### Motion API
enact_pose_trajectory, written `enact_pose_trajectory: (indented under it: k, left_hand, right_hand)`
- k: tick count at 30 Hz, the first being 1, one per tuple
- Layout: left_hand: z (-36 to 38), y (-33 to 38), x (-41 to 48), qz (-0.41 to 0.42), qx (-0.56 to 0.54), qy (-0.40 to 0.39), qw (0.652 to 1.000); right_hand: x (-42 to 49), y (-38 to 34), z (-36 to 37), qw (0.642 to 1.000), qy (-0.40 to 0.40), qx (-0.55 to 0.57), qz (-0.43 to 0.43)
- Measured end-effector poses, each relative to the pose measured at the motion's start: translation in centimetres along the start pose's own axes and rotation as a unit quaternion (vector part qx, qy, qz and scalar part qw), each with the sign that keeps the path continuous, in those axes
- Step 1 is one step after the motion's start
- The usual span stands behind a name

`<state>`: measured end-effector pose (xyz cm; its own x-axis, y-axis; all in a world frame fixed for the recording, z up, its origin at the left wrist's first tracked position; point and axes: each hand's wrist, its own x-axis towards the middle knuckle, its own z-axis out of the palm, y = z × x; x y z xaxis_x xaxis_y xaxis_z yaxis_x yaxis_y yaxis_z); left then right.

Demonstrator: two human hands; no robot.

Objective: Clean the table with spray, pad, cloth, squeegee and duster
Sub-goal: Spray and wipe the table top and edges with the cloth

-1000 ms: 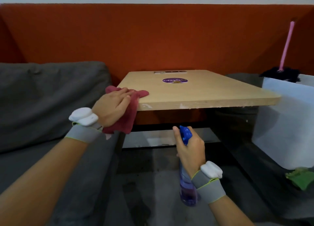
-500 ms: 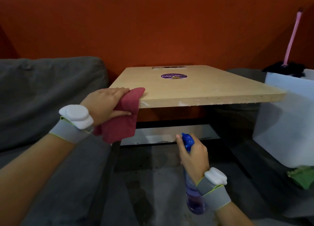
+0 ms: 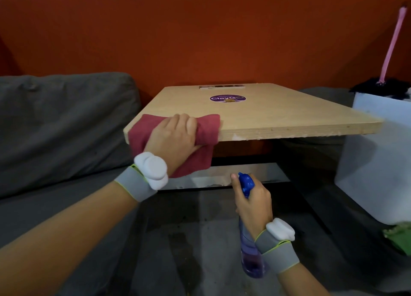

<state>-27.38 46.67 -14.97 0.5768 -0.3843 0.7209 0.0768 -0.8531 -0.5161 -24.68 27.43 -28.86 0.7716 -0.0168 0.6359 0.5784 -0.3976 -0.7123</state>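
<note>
A light wooden table (image 3: 278,115) with a purple round sticker (image 3: 227,98) stands against the orange wall. My left hand (image 3: 173,137) grips a red cloth (image 3: 208,129) and presses it over the table's near left corner, part of the cloth hanging below the edge. Lower down, my right hand (image 3: 255,204) holds a spray bottle (image 3: 251,258) by its neck, blue nozzle (image 3: 245,181) up, clear purple liquid inside. A black duster with a pink handle (image 3: 391,48) leans at the far right.
A grey sofa (image 3: 62,122) lies to the left. A white box (image 3: 378,162) stands at the right beside the table, a green thing (image 3: 398,238) below it. A flat strip (image 3: 222,87) lies at the table's far edge. Dark floor spreads underneath.
My left hand has slid the red cloth to the right and up onto the table's near corner. The right hand with the spray bottle has stayed about where it was.
</note>
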Motion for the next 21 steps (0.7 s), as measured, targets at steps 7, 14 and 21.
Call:
enact_pose_trajectory:
  k: [7,14,21]
  left_hand:
    - [2.2,4.9,3.3,0.064,0.025,0.139,0.988]
    - [2.9,10.8,7.4,0.064,0.000,0.170,0.983]
    - [2.9,14.4,9.9,0.077,-0.010,0.183,0.980]
  right_hand:
    - [0.6,1.9,-2.1,1.000,0.016,-0.013,0.020]
    - [1.3,3.7,-3.9,0.998,0.041,-0.029,0.047]
    - [2.6,4.6,-7.0,0.995,0.069,-0.045,0.052]
